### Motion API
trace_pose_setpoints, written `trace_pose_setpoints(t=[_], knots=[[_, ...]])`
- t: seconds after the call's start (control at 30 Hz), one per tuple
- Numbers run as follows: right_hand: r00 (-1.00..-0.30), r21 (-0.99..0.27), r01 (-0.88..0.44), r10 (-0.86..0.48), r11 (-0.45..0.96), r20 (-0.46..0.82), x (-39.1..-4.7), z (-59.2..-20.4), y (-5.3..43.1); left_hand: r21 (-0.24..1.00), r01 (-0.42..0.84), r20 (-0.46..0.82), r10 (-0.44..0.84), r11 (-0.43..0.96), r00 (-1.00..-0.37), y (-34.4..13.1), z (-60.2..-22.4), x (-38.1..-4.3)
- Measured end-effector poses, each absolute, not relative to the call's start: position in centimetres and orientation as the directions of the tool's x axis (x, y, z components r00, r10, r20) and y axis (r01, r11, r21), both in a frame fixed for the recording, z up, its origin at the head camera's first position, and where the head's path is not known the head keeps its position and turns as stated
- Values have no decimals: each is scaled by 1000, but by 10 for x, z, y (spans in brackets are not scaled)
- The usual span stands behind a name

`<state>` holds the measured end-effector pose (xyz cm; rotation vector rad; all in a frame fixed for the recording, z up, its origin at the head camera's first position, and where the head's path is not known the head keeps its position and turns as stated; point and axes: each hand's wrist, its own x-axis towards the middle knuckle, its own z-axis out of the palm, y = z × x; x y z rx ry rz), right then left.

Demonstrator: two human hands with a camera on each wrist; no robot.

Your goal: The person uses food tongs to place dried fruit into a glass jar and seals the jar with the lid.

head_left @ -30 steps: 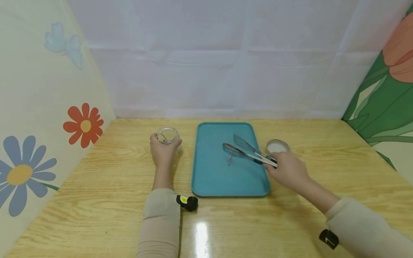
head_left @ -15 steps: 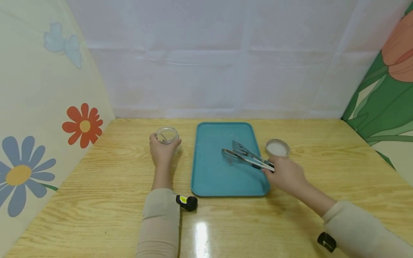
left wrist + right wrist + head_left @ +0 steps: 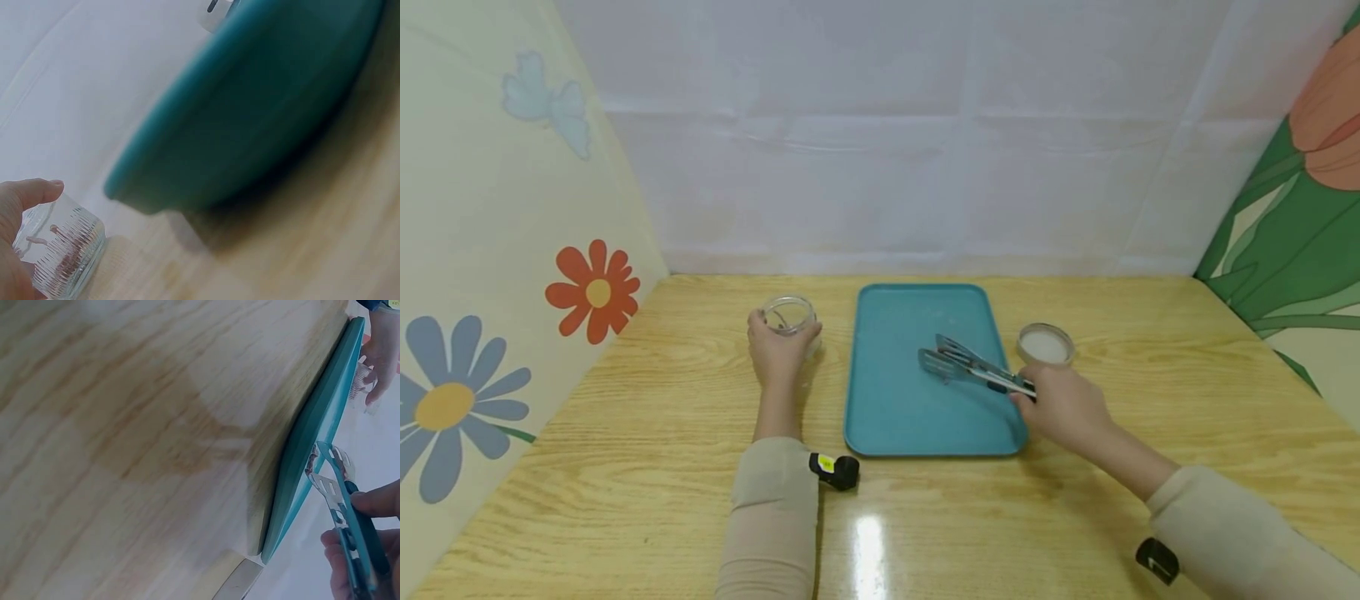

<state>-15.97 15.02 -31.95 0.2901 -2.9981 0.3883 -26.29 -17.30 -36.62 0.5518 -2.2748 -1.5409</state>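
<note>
My left hand point(image 3: 775, 354) grips a clear glass jar point(image 3: 801, 323) standing left of the blue tray point(image 3: 895, 421). Through the ribbed glass in the left wrist view, several reddish-brown pieces point(image 3: 67, 257) show. In my right hand point(image 3: 1067, 404) is a pair of metal tongs point(image 3: 992, 372) with slotted, spatula-like heads, held low over the tray's middle. A small pinkish-brown piece point(image 3: 310, 460) lies on the tray right at the tong heads, partly hidden by them in the head view. The heads stand a little apart around it.
A round lid-like dish point(image 3: 1046, 343) with a metal rim and whitish inside lies right of the tray, just beyond my right hand. A white cloth point(image 3: 880, 192) hangs behind the wooden table point(image 3: 925, 525). Flower-painted panels flank both sides.
The tongs have come down toward the tray, and their two heads have drawn closer together over the small piece. My left hand and the jar have stayed put.
</note>
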Motion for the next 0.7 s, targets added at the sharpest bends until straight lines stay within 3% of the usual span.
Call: trace_pose_setpoints(t=[0.7], knots=[[-963, -200, -255, -229, 946, 143, -160, -318, 148, 932, -138, 50, -495, 335, -867, -173, -367, -264]])
